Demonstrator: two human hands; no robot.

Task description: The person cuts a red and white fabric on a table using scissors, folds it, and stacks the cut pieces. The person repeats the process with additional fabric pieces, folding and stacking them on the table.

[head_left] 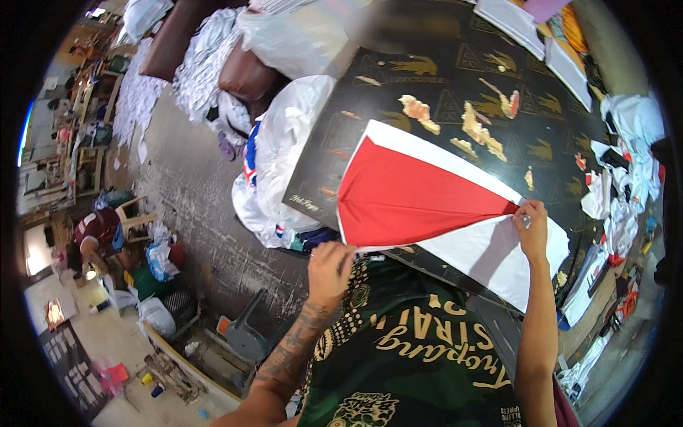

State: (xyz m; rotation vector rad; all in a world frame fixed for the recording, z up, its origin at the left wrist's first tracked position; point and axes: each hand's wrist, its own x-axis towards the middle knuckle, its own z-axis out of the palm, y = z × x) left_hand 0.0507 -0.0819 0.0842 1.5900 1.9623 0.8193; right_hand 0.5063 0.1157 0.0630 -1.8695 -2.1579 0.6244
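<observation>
A red cloth panel [416, 188] with white along its edges lies over a larger white cloth piece [484, 263] on the dark, worn tabletop [327, 121]. My left hand [331, 270] pinches the red piece's lower-left corner at the table's front edge. At the red cloth's narrow right end, my right hand [528, 224] grips the fabric between thumb and fingers, with a crease running from there across the red.
White bags [292, 135] and piled white fabric [206, 64] lie left of the table, beside brown cushions [163, 43]. More cloth [629, 156] crowds the right side. A grey chair [252, 331] stands low left, and a co-worker [96, 235] bends over a work table farther left.
</observation>
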